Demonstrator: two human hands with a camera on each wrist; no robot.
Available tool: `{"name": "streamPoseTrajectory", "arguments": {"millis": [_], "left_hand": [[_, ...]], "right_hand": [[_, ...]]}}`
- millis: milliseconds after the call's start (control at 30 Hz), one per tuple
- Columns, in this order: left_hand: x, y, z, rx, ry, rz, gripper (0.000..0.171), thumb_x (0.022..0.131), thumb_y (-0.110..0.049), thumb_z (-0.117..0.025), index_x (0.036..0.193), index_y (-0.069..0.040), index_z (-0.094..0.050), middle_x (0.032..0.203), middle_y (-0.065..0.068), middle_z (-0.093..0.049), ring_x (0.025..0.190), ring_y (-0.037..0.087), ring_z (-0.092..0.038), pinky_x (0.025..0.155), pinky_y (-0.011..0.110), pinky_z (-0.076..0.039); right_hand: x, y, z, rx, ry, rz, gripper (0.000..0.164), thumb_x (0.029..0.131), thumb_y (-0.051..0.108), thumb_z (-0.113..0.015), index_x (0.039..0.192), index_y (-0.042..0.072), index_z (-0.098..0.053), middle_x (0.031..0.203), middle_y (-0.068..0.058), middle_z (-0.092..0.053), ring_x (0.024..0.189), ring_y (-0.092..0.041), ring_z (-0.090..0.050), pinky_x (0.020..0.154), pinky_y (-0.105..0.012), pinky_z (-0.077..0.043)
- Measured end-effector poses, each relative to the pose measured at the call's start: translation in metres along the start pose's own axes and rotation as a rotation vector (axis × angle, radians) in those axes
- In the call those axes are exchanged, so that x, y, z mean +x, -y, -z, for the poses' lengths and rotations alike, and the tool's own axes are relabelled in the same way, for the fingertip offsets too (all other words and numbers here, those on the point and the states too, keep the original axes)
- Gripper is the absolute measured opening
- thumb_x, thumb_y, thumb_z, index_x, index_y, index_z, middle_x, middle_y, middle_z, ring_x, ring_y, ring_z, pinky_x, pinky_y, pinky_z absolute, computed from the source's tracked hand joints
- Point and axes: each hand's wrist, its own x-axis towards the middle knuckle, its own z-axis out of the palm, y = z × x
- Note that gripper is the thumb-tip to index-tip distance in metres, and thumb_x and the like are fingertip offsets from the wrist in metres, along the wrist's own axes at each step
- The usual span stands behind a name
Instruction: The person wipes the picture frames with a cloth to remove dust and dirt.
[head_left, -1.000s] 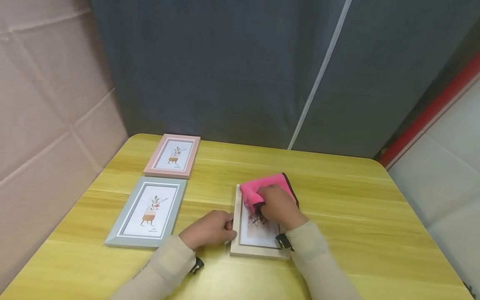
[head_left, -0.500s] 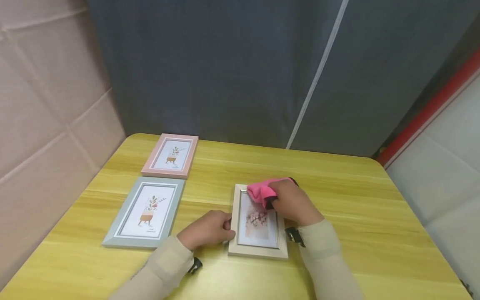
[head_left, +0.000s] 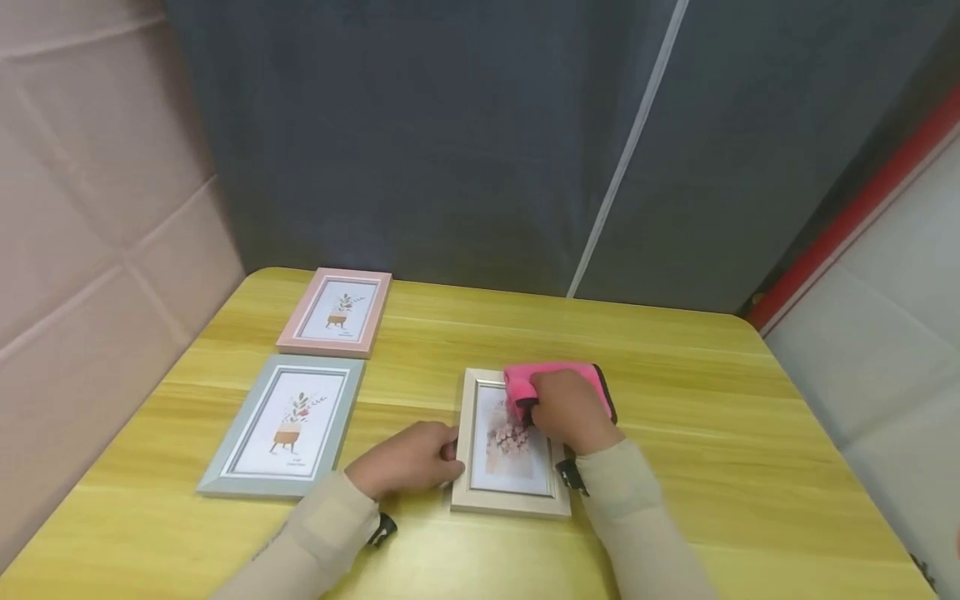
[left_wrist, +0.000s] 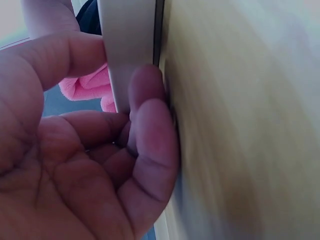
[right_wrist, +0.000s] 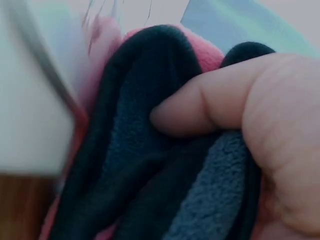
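Note:
A cream picture frame with a flower picture lies flat on the table. My left hand holds its left edge; in the left wrist view the thumb lies on the frame and curled fingers meet its side. My right hand grips a pink cloth with a dark edging, bunched over the frame's upper right part. The right wrist view has the thumb pressing into the cloth's grey underside; most of the other fingers are hidden there.
A grey-blue picture frame and a pink picture frame lie on the left of the wooden table. A dark curtain hangs behind the table's far edge.
The right hand with the cloth has moved from across the frame's top to its right side and then slightly back left, uncovering the upper left of the picture. The left hand keeps its hold.

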Motion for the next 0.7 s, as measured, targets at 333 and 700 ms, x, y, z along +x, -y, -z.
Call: {"name": "streamPoseTrajectory", "arguments": {"millis": [333, 700], "left_hand": [[-0.001, 0.001, 0.003, 0.034, -0.005, -0.036, 0.018, 0.09, -0.013, -0.068, 0.075, -0.013, -0.057, 0.066, -0.004, -0.055, 0.059, 0.011, -0.049, 0.055, 0.029, -0.043], [0.001, 0.002, 0.003, 0.001, 0.008, -0.026, 0.015, 0.09, -0.015, -0.069, 0.079, -0.013, -0.059, 0.068, -0.003, -0.056, 0.06, 0.011, -0.049, 0.056, 0.03, -0.043]], "right_hand": [[0.005, 0.02, -0.008, 0.163, -0.018, 0.076, 0.021, 0.086, 0.005, -0.068, 0.074, 0.017, -0.055, 0.064, 0.001, -0.051, 0.064, -0.018, -0.05, 0.064, -0.033, -0.043], [0.004, 0.021, -0.01, 0.235, 0.01, 0.189, 0.025, 0.083, -0.003, -0.066, 0.079, 0.02, -0.058, 0.072, 0.004, -0.055, 0.07, -0.016, -0.052, 0.069, -0.033, -0.046]]}}
